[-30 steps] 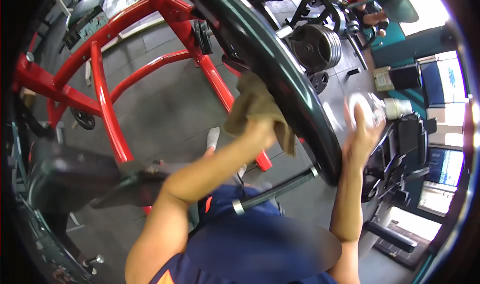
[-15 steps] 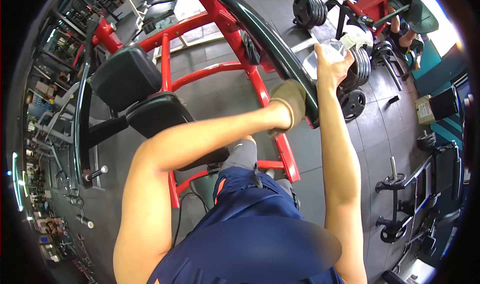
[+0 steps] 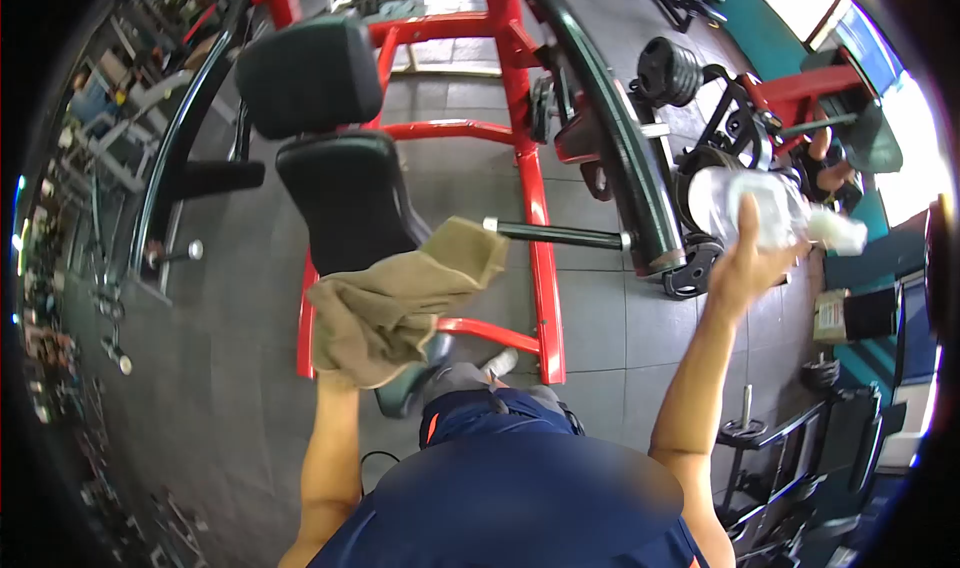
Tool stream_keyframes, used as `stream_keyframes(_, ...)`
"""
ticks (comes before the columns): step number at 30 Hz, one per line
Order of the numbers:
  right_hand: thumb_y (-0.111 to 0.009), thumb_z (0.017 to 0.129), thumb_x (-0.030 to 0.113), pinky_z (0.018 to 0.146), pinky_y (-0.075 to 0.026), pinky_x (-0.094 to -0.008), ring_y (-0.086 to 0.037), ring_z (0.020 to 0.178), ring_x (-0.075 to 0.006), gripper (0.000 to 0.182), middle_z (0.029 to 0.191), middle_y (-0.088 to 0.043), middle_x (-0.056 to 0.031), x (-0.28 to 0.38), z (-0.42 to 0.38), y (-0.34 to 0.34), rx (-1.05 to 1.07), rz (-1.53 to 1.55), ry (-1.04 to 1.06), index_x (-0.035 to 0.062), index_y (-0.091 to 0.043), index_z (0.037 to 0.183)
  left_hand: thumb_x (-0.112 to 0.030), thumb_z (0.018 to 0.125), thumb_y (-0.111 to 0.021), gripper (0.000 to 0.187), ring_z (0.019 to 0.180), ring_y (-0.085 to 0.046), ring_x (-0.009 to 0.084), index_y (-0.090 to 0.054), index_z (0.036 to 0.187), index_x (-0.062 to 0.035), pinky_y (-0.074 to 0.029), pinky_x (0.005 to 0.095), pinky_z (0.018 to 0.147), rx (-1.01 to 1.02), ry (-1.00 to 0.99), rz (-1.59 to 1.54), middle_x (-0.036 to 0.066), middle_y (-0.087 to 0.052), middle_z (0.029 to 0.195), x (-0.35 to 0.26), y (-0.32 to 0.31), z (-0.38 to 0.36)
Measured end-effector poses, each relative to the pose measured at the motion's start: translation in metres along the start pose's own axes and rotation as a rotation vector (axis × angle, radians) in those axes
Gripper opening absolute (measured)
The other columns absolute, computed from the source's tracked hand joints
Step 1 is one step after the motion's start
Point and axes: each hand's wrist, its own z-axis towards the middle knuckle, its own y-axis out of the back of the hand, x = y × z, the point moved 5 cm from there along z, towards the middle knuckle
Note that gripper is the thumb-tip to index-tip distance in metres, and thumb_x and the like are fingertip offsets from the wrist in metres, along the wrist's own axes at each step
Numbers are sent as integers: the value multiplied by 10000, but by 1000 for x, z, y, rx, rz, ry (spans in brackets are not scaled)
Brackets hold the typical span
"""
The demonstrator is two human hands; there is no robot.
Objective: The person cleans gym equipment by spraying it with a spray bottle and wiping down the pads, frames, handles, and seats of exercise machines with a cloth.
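Note:
An olive-brown cloth (image 3: 400,303) hangs over my left hand (image 3: 338,378), hiding most of the fingers; the hand holds it in front of the black seat of a red exercise machine. My right hand (image 3: 748,268) is closed round a clear spray bottle (image 3: 755,203) with a whitish spray head (image 3: 835,230), tilted to the right. The black backrest (image 3: 310,76) and seat pad (image 3: 345,193) lie beyond the cloth. Between my hands, a black handle bar with a light end (image 3: 560,234) juts from the machine's thick black arm (image 3: 620,138).
The machine's red frame (image 3: 535,218) stands on grey floor tiles (image 3: 600,318). Weight plates (image 3: 670,71) and racks (image 3: 770,428) line the right side. Another person (image 3: 835,163) is partly visible at the far right. More gym equipment (image 3: 130,138) fills the left.
My left hand has drawn the cloth from the machine's black arm back toward the seat. My right hand has moved right and nearer with the spray bottle. The view has shifted.

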Motion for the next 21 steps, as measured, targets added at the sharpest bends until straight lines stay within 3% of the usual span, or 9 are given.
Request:
stream_keyframes(3,-835,735,145,995,-463,-399,-567,1127,-272,864,1231,-549,-184,39,-43,12,296,120,-107,4,-305,1403,-202,734,-768,518,840,-596,239,-528,1150,-7,-492,338,719,89,214,-169,98,-605,977,13,21,-41)
stream_keyframes(6,-856,649,292,882,-503,-377,-590,1041,-231,901,1168,-581,-161,47,-104,17,827,88,-288,12,-377,1359,-153,842,-679,396,771,-575,195,-550,1189,-14,-496,316,675,145,484,-814,82,-607,947,42,4,-95)
stream_keyframes(9,-888,555,230,977,-471,-381,-588,1121,-223,973,1215,-611,-125,55,-197,29,1144,168,-672,11,-412,1375,-114,858,-671,355,867,-578,95,-599,1193,-23,-504,266,766,82,703,-1059,6,-620,1006,40,3,-161)
stream_keyframes(11,-906,542,194,1043,-422,-385,-558,1193,-220,900,1267,-603,-117,73,-248,35,1459,259,-713,6,-490,1317,-96,684,-812,442,931,-580,103,-666,1101,-80,-486,236,839,390,671,-882,-13,-631,982,30,12,-183)
stream_keyframes(13,-924,536,216,1101,-355,-410,-428,1355,-271,871,1448,-455,-203,105,-285,44,1614,472,-764,3,-522,1279,-108,687,-825,481,991,-599,118,-663,1138,-78,-483,241,887,723,520,-654,7,-655,1064,11,39,-204)
stream_keyframes(15,-934,540,250,1144,-281,-426,-219,1475,-308,856,1574,-201,-284,134,-309,56,1731,552,-320,12,-536,1259,-129,693,-830,542,1109,-609,152,-648,1202,-91,-493,285,935,790,174,-522,40,-661,1198,-25,70,-212)
stream_keyframes(16,-935,544,293,1164,-232,-435,-59,1507,-323,841,1591,9,-326,145,-326,61,1793,667,-478,30,-551,1244,-135,697,-827,547,1116,-614,158,-644,1211,-93,-497,296,937,763,-38,-447,43,-661,1208,-70,93,-200)
stream_keyframes(18,-929,544,337,1100,-315,-419,-307,1399,-320,829,1468,-322,-236,170,-351,75,1930,808,-655,29,-558,1218,-130,714,-801,543,1117,-623,177,-633,1228,-90,-499,314,945,810,-227,-284,52,-661,1216,-135,128,-199)
stream_keyframes(21,-920,549,347,983,-398,-372,-496,1145,-244,808,1149,-514,-80,205,-372,85,2002,1011,-382,38,-556,1200,-99,751,-734,517,1102,-636,215,-612,1253,-71,-492,334,963,1115,184,46,72,-660,1210,-212,175,-188)
